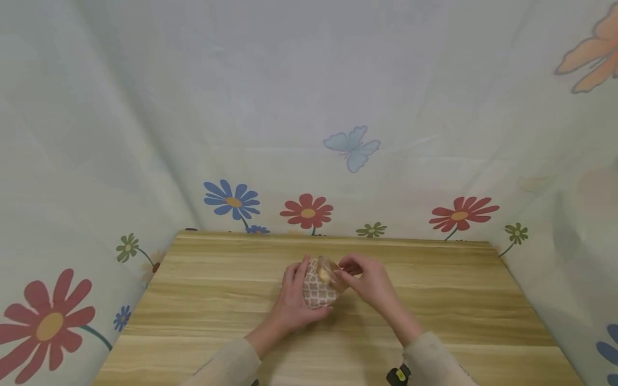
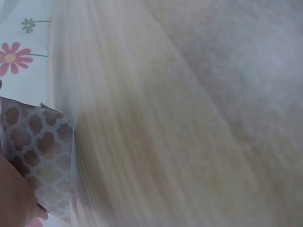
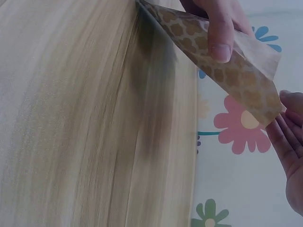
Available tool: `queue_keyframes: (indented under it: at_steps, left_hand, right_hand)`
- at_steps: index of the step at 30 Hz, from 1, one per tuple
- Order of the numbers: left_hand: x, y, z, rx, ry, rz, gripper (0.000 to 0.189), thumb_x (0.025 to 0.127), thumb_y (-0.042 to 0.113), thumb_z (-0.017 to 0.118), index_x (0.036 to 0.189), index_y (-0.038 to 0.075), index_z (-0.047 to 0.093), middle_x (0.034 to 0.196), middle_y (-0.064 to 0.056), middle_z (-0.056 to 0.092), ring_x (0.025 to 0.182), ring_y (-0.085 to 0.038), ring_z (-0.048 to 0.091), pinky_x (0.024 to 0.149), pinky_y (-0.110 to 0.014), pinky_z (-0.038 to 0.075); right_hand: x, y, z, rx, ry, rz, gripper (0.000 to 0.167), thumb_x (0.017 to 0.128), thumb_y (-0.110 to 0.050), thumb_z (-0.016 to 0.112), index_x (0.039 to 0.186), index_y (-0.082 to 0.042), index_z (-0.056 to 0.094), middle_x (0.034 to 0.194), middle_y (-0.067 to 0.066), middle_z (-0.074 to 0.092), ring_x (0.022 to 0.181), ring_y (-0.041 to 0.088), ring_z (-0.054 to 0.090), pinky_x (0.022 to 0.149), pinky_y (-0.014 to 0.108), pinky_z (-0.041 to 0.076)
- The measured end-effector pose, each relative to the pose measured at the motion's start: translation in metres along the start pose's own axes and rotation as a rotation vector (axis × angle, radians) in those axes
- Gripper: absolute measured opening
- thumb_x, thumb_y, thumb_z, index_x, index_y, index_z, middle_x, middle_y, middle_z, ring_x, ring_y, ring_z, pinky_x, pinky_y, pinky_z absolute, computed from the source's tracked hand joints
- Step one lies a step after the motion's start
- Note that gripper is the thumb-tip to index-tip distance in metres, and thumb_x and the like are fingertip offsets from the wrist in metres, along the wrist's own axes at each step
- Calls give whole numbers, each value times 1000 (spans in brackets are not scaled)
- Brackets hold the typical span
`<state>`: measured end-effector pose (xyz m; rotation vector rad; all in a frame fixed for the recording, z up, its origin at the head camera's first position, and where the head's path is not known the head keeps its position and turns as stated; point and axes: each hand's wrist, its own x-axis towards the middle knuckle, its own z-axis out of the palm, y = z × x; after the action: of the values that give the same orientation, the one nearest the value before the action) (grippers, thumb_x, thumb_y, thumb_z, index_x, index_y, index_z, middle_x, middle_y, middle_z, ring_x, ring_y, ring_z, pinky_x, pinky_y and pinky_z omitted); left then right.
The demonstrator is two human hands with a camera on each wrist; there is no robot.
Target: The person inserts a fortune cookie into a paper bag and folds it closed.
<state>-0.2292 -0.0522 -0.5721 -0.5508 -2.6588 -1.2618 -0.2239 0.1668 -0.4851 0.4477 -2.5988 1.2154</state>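
A small tan paper bag with a white lattice pattern is held above the wooden table in the head view. Its upper right part looks clear, and something yellowish shows there, too blurred to name. My left hand grips the bag from the left, thumb along the near side and fingers on the far side. With thumb and fingers, my right hand pinches the bag's right edge. In the right wrist view, the bag tilts between both hands, the left thumb pressed on its face. The left wrist view catches the patterned side.
Under the hands lies a wood-grain table. A pale curtain printed with flowers and butterflies rises behind it and along both sides. A black strapped device sits at the right wrist.
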Motion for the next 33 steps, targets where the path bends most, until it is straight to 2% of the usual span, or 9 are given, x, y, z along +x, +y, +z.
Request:
queue_keyframes:
  at_steps: [6, 12, 17, 24, 28, 33]
  left_hand:
    - [0, 1, 1, -19, -11, -21, 132, 69, 48, 99, 172, 25, 19, 158, -9, 34, 132, -28, 50, 110, -52, 50]
    - [0, 3, 2, -21, -12, -29, 133, 69, 48, 99, 172, 27, 19, 158, -10, 35, 131, -28, 50, 110, -52, 50]
    - [1, 4, 1, -29, -16, -33, 133, 69, 47, 100, 172, 26, 19, 158, -9, 34, 131, -28, 50, 110, -52, 51]
    - [0, 6, 3, -21, -26, -21, 131, 71, 50, 98, 172, 23, 19, 157, -9, 34, 129, -26, 51, 107, -49, 53]
    - [0, 6, 4, -25, -27, -25, 131, 70, 48, 98, 172, 24, 20, 158, -9, 34, 129, -26, 51, 107, -50, 52]
    - [-1, 6, 2, -30, -16, -25, 131, 69, 48, 99, 172, 25, 21, 158, -9, 34, 130, -27, 50, 108, -52, 52]
  right_hand:
    - [-1, -1, 1, -25, -55, -99, 17, 89, -9, 87, 103, -11, 77, 98, -2, 76, 87, 11, 73, 79, 28, 63]
    - [-5, -3, 1, -47, -57, -156, 16, 89, -7, 86, 103, -10, 78, 99, -1, 76, 88, 12, 73, 78, 25, 62]
    - [-4, -4, 1, -35, -119, -147, 14, 93, -9, 83, 106, -11, 80, 102, -1, 78, 90, 12, 73, 79, 24, 62]
    - [-1, -5, 0, -17, -248, -83, 15, 100, -9, 75, 112, -14, 81, 111, 1, 80, 97, 14, 74, 83, 26, 61]
    - [-1, -5, -7, 18, -231, -35, 15, 101, -11, 74, 114, -13, 80, 111, 0, 79, 99, 15, 74, 86, 29, 62]
    - [-1, 0, -17, 39, -184, -25, 16, 100, -13, 76, 116, -9, 79, 110, 2, 79, 98, 18, 75, 85, 32, 62]
